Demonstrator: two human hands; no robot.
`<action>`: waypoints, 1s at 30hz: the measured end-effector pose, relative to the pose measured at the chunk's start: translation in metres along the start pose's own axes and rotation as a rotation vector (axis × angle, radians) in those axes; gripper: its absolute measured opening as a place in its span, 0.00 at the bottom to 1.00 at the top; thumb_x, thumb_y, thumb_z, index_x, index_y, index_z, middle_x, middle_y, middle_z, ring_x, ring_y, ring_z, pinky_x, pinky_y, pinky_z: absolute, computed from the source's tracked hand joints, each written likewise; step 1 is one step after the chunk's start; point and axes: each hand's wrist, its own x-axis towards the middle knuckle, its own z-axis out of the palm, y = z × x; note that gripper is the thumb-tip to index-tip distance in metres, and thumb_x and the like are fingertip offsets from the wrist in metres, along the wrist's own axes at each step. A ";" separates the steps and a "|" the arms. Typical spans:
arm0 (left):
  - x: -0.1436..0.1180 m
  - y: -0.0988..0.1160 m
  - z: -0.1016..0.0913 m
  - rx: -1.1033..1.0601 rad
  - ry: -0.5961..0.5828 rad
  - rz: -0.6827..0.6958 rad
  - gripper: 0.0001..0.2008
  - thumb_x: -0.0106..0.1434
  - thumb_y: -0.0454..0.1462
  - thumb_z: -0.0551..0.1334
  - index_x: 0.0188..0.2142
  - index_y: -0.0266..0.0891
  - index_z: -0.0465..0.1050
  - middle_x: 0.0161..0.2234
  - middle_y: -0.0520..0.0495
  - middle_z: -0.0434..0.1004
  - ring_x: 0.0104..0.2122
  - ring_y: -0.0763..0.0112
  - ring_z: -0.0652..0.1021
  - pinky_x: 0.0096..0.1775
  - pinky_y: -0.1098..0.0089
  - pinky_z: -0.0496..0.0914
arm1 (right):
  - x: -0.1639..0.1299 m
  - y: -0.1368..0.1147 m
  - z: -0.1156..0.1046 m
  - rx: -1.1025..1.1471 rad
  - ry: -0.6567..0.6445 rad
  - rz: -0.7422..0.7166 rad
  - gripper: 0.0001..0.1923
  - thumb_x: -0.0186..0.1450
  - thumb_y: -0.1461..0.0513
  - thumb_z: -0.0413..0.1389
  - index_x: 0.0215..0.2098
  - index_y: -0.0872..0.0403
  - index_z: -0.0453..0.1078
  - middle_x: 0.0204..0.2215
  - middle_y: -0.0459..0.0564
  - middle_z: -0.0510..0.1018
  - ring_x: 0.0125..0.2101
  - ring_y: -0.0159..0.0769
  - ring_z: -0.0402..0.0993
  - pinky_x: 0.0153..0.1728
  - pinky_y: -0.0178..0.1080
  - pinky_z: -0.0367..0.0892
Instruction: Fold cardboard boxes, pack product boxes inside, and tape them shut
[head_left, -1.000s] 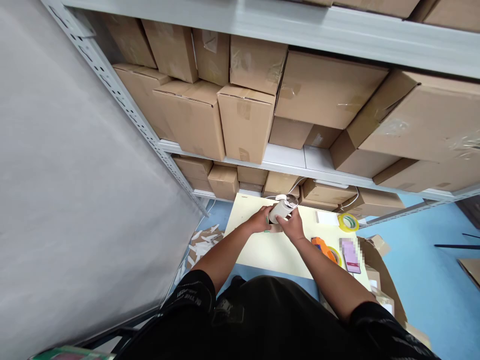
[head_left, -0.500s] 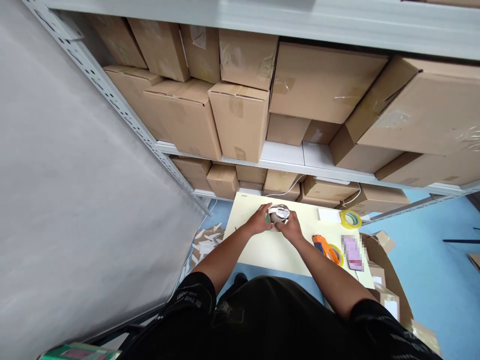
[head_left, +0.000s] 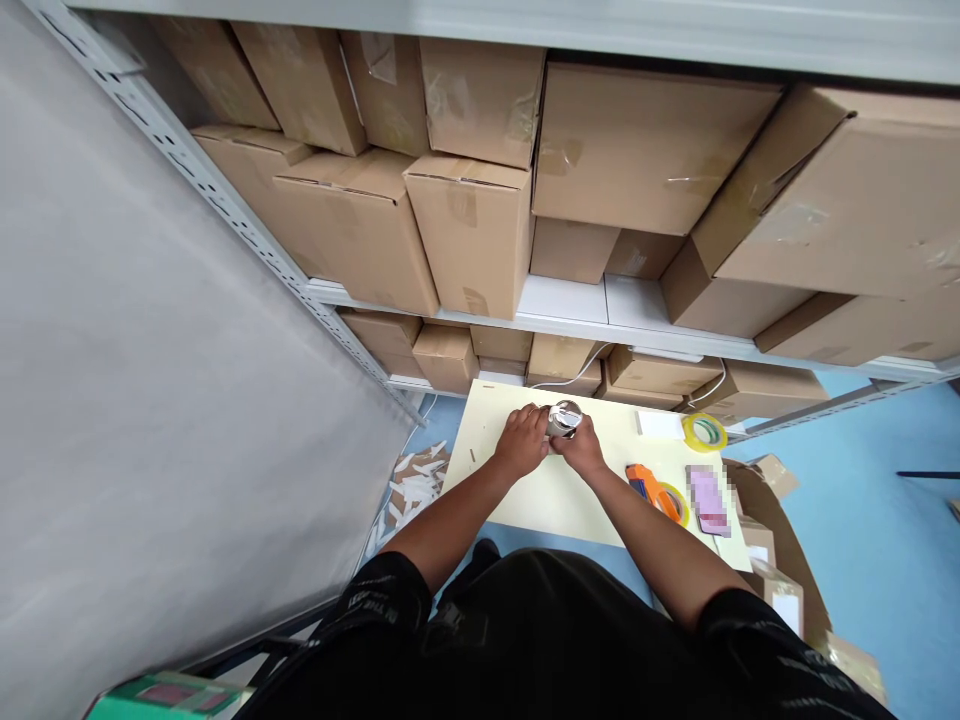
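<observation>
Small cylindrical object with shiny top [head_left: 563, 418], centre of frame, on pale yellow desk [head_left: 525, 500], clasped between both hands. Left hand [head_left: 523, 441] wraps its left side, right hand [head_left: 579, 452] closes on its right; both grips clenched on it.

Risks: smooth top may slip from fingers; object could roll toward desk's far edge; elbow swing could knock orange tape dispenser [head_left: 654, 490], lower right of hands.

Hidden: object's body and base behind fingers; what it is unclear, too small; pink item [head_left: 707, 499] blurred.
</observation>
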 end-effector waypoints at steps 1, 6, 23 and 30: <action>0.001 0.000 -0.001 0.013 -0.012 -0.018 0.31 0.64 0.36 0.66 0.65 0.34 0.65 0.62 0.32 0.72 0.68 0.45 0.65 0.67 0.49 0.59 | 0.000 0.000 0.000 -0.004 -0.004 0.004 0.26 0.50 0.58 0.62 0.48 0.52 0.74 0.40 0.49 0.80 0.41 0.45 0.77 0.43 0.44 0.74; -0.002 -0.007 -0.001 0.037 -0.082 -0.066 0.18 0.66 0.37 0.65 0.55 0.37 0.74 0.61 0.34 0.72 0.68 0.42 0.64 0.65 0.48 0.62 | 0.000 -0.001 0.004 -0.071 0.046 0.053 0.24 0.50 0.55 0.63 0.45 0.52 0.72 0.42 0.51 0.77 0.39 0.43 0.75 0.44 0.46 0.74; -0.007 -0.025 -0.007 -0.151 -0.124 -0.019 0.18 0.65 0.38 0.68 0.54 0.42 0.74 0.54 0.38 0.72 0.57 0.48 0.72 0.59 0.51 0.69 | -0.003 -0.001 -0.001 -0.139 -0.012 -0.007 0.28 0.56 0.52 0.62 0.53 0.53 0.71 0.48 0.55 0.74 0.49 0.49 0.74 0.53 0.51 0.72; 0.000 -0.019 -0.016 -0.112 -0.174 0.030 0.13 0.64 0.37 0.67 0.48 0.41 0.77 0.53 0.35 0.73 0.57 0.43 0.71 0.60 0.47 0.64 | -0.003 -0.004 -0.005 -0.177 -0.034 -0.027 0.27 0.57 0.52 0.63 0.52 0.52 0.71 0.47 0.54 0.75 0.48 0.48 0.74 0.52 0.50 0.72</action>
